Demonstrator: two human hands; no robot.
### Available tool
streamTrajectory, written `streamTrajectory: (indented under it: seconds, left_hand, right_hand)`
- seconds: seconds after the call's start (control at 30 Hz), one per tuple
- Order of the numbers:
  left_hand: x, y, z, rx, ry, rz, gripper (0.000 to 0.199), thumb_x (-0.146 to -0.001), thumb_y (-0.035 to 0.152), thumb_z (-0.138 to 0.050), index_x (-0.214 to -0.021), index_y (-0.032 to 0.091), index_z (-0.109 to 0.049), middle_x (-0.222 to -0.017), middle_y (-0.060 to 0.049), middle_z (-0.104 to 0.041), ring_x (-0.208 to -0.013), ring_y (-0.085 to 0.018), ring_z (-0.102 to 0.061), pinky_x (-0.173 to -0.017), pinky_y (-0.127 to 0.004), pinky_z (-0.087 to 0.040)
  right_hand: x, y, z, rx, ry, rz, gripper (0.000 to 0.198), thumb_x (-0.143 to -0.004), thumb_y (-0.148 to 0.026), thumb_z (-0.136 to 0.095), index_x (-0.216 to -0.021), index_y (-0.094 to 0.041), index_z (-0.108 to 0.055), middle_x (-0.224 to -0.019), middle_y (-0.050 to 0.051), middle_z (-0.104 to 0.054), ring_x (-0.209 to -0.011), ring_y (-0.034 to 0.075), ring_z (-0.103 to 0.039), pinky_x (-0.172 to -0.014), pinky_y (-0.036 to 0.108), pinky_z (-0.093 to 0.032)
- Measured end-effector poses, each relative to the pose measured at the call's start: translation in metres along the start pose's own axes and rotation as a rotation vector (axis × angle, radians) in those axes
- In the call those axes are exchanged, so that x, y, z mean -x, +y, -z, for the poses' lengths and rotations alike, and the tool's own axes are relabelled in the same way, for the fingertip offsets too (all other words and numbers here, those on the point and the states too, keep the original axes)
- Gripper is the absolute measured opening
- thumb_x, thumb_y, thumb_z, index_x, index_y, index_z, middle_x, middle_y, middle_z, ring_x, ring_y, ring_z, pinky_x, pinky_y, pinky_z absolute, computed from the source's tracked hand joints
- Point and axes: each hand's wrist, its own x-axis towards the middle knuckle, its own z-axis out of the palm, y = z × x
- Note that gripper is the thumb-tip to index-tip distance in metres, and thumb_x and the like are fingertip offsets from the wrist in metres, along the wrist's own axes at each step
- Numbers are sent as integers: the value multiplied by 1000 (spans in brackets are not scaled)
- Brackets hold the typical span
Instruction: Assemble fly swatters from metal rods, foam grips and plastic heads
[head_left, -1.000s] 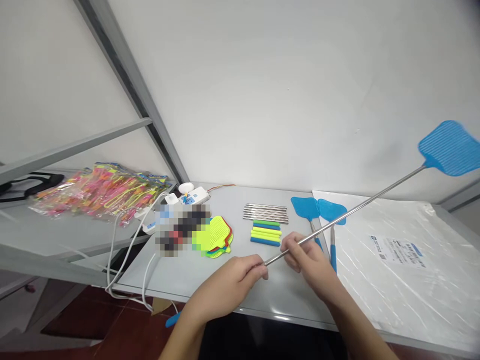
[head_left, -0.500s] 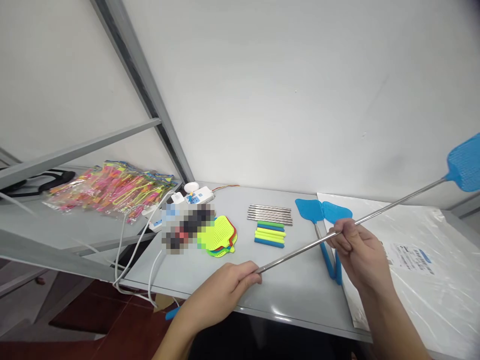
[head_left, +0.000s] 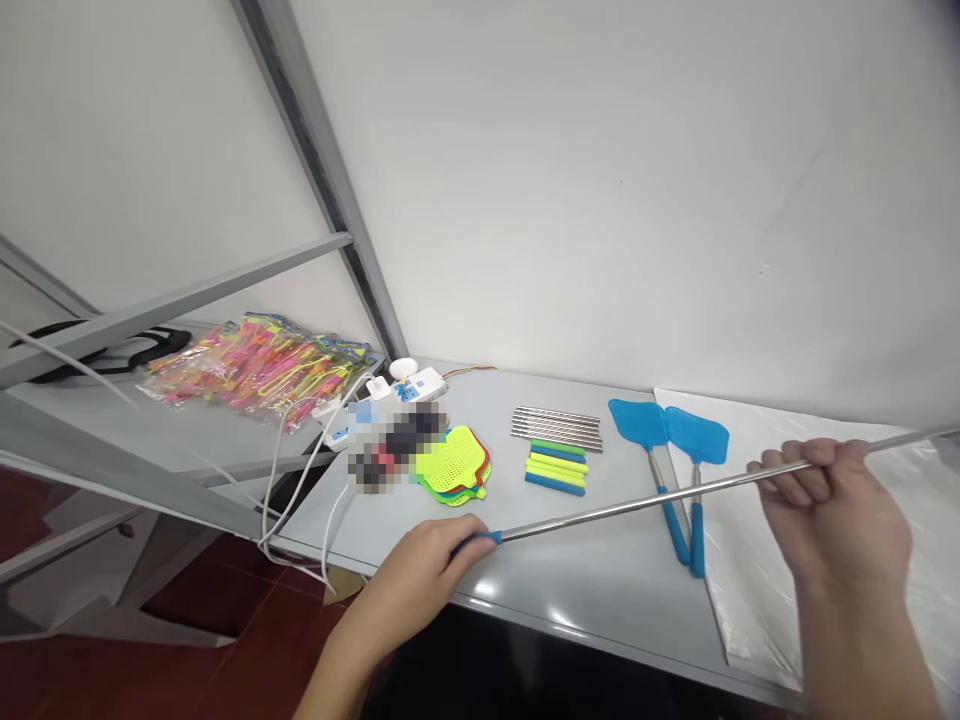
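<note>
My left hand (head_left: 427, 570) is closed around the blue handle of a telescopic fly swatter (head_left: 637, 503), whose metal rod slants up to the right over the table. Farther along, my right hand (head_left: 840, 510) grips the rod with curled fingers. The swatter's head lies outside the view. Behind the rod, two blue fly swatters (head_left: 637, 420) rest on the table, partly on a white plastic bag. Left of them lie several metal rods (head_left: 556, 428), several green, yellow and blue handles (head_left: 556, 467), and a stack of swatter heads (head_left: 454, 465) with a yellow-green one on top.
White power strips (head_left: 420, 387) with cables (head_left: 277, 480) sit at the table's left. Bagged colourful items (head_left: 262, 370) lie on a shelf beyond a grey metal frame (head_left: 330, 190). A white plastic bag (head_left: 757, 570) covers the right side. A blurred patch hides something beside the swatter heads.
My right hand has moved right along the rod, and the blue swatter head has left the view. The blue handle end now shows at my left hand. The whole view has shifted slightly.
</note>
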Motion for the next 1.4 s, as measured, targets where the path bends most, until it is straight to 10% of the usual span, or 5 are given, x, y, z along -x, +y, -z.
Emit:
streamTrajectory:
  seconds: [0.17,0.37,0.77,1.07,1.4]
  left_hand:
    - [14,-15,2,119,93,42,28,-97,41,-43,-90,23,-63,-84,2,-64,-79,-16,-56,-72,-24,-38]
    - [4,-10,-16,231,179,-11,27,-94,40,-49,-88,20,-66,-79,0,-64,-74,-15,-55,-68,-24,-39]
    - [-29,18,-46,1260,190,-73,42,-98,48,-33,-100,16,-59,-101,-11,-62,-82,-20,-59,-65,-31,-49]
    - [-23,0,-47,635,168,-28,37,-96,46,-41,-73,18,-48,-67,3,-46,-65,-13,-43,-63,-24,-34]
    - [-34,-1,-71,765,227,-147,40,-96,46,-40,-66,20,-38,-62,4,-36,-58,-12,-33,-58,-27,-26]
  right_hand:
    - [-14,-2,14,-29,53,18,36,-96,-34,-45,-65,-18,-54,-52,-5,-26,-45,9,-26,-43,24,-30]
    - [29,36,-43,-53,-41,-214,33,-91,-49,-49,-86,-21,-64,-80,3,-57,-77,18,-58,-64,34,-48]
    - [70,62,-97,-365,-45,-393,49,-91,-51,-51,-57,-20,-33,-44,-11,-14,-40,8,-8,-35,22,-15]
    - [40,54,-75,-398,94,-301,46,-97,-38,-37,-55,-19,-31,-47,-8,-9,-41,9,-8,-36,24,-13]
    - [39,56,-69,-415,39,-317,43,-96,-35,-43,-57,-20,-32,-50,-9,-8,-42,9,-6,-35,23,-14]
